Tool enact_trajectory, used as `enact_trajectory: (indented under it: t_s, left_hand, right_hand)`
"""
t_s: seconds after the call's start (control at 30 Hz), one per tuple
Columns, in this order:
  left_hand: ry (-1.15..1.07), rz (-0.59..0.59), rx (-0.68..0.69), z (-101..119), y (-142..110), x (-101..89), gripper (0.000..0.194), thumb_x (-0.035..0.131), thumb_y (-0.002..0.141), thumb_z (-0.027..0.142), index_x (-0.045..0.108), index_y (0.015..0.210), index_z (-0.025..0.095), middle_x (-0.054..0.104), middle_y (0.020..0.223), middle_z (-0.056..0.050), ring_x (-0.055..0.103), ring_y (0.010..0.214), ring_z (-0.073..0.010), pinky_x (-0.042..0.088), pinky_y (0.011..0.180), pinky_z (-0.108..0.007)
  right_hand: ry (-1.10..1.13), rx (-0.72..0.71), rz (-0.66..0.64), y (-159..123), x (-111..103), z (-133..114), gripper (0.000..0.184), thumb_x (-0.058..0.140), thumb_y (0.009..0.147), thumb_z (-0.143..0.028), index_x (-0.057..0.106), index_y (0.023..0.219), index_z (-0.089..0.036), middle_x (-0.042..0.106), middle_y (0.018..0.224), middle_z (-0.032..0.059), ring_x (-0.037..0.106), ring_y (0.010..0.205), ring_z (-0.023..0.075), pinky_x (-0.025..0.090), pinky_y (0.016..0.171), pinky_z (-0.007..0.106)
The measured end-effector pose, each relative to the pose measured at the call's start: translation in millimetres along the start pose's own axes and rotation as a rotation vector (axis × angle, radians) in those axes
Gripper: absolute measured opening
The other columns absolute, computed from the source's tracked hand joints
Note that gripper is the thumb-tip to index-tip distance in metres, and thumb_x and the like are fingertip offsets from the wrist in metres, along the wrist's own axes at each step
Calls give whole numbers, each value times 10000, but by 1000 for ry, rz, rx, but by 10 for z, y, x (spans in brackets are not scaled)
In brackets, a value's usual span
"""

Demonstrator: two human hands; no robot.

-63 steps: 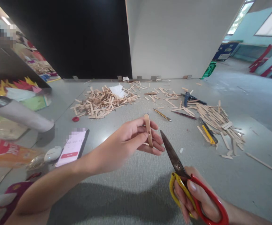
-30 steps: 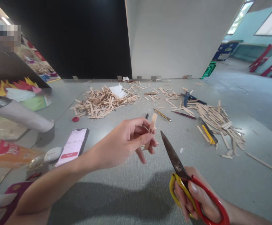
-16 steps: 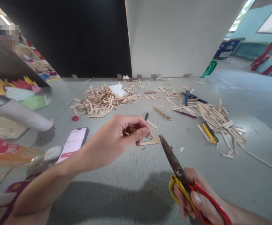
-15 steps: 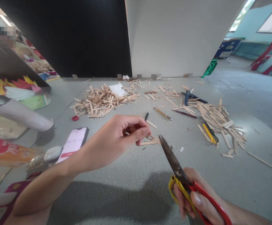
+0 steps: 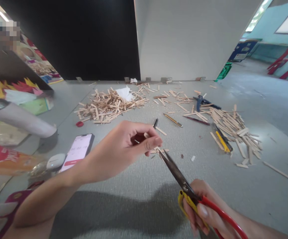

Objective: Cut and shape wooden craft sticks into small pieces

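Head view, wooden stick (image 5: 146, 135) pinched by fingers of left hand (image 5: 129, 146), partly hidden behind thumb, scissors (image 5: 176, 171) near its end, gripped in right hand (image 5: 205, 192)

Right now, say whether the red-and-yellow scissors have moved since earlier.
Yes: the scissors have shifted left, away from the small white scrap, toward the left hand.

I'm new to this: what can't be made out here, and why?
All in the head view:
Held stick: mostly hidden by the left hand, so its full length can't be told.
Scissors: the red handle is cut off by the bottom edge.
Phone: screen digits too blurred to read surely.
Black object: lower end hidden behind the left hand.
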State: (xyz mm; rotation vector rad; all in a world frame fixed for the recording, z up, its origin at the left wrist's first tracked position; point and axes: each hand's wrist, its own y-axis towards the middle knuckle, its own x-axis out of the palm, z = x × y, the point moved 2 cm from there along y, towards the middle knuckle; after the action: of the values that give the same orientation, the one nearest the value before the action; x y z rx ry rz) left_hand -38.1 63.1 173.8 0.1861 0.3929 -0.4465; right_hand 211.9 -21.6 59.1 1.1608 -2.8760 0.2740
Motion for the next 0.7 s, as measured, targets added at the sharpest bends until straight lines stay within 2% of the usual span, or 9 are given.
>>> enact_trajectory:
  t_s: [0.13,0.2,0.3,0.53,0.7]
  left_hand:
    - [65,-33,13,10,21,1,325,583,1074,329,746,821,206,564,624,49,427,550,-105,332,499,-231]
    - [96,-44,12,12,23,0,296,553,1092,302,780,937,192,571,659,48,468,593,-105,358,544,-223]
    - [129,-55,34,4,10,2,271,537,1099,264,800,1091,198,569,689,52,484,617,-106,368,572,-222]
    - [144,12,93,-10,-24,25,238,575,1060,312,808,1066,265,559,643,57,460,559,-124,366,533,-248]
    - [189,48,96,-2,-33,52,232,578,1045,345,802,1038,288,574,642,54,471,564,-138,371,536,-259]
  right_hand:
    - [-22,-29,3,7,5,-24,638,493,1002,-847,483,851,-227,513,689,-43,392,465,51,330,455,188]
    - [-19,-49,3,16,5,-31,619,500,1015,-825,479,857,-227,523,689,-44,368,445,40,305,436,179]
    - [-25,-6,6,23,-4,-19,615,511,1011,-823,476,858,-228,527,696,-38,373,441,40,303,420,178]
    - [-24,78,-17,-15,-5,-12,674,500,970,-883,474,811,-228,476,628,-54,398,434,45,321,411,172]
    - [-39,121,6,-3,4,-9,730,478,935,-932,466,741,-228,458,578,-51,399,409,44,291,385,169]
